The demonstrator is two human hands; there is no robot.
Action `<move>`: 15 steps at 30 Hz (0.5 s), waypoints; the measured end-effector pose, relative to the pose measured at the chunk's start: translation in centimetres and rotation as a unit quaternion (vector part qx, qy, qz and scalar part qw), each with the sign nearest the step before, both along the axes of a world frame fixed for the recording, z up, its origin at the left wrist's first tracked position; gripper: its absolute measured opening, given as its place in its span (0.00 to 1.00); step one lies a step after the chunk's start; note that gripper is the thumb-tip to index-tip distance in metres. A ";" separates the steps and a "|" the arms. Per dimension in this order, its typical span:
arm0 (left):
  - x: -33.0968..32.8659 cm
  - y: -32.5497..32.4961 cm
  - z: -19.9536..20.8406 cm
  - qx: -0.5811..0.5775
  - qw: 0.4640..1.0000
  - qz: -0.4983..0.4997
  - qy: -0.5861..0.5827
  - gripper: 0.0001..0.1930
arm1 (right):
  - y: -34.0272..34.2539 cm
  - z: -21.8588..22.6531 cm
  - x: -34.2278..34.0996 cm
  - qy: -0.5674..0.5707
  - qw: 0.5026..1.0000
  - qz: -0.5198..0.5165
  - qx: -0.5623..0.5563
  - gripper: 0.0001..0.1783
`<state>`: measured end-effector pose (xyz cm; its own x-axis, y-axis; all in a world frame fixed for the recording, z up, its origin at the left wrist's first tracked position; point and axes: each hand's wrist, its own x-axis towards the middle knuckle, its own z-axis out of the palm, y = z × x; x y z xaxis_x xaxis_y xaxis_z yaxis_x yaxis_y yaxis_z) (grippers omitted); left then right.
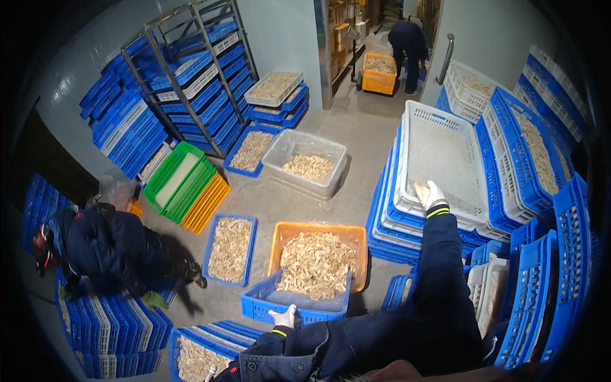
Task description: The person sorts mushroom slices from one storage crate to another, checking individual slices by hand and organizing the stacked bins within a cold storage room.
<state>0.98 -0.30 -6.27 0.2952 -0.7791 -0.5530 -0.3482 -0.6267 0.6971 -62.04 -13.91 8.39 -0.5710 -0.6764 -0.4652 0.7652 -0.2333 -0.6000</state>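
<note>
My left hand [284, 316], in a white glove, is closed on the near rim of a blue plastic tray [261, 309]. That tray is tilted against an orange crate [360, 254], and a heap of pale beige dried-looking pieces [318, 262] spreads from the crate over the tray's far side. Out to the right, my right arm reaches over a stack of trays. My right hand [434, 196], also white-gloved, is closed at the near left corner of the top white tray [449, 149], with a small beige piece [421, 190] at its fingertips.
A clear tub [270, 167] and a blue tray [208, 251] of beige pieces stand on the floor. Left, a co-worker [105, 245] bends over stacked trays. Farther off, another person [407, 48] stoops by an orange crate [380, 83]. A metal rack [191, 83] holds trays; more stacks line the right.
</note>
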 end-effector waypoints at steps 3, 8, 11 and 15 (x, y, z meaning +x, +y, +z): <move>2.4 -0.2 -4.3 -0.011 0.999 0.024 0.038 0.55 | -0.1 0.3 1.2 0.231 0.943 0.220 0.098 0.38; 1.9 1.2 1.0 0.010 0.996 0.082 0.025 0.57 | 2.1 5.1 18.2 0.193 0.863 0.444 0.148 0.35; -2.7 0.0 2.4 0.049 0.990 0.062 0.115 0.60 | 5.8 -5.7 24.0 0.260 0.728 0.612 0.167 0.17; -1.5 2.0 5.4 0.079 0.982 0.115 0.129 0.40 | 11.1 -5.6 38.6 0.384 0.450 0.806 0.026 0.42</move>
<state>-0.56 1.74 -0.85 0.2871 -0.6071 -0.7409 -0.0085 -0.7751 0.6318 -23.47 -2.86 2.76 0.6366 -0.4989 -0.5880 -0.5221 0.2824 -0.8048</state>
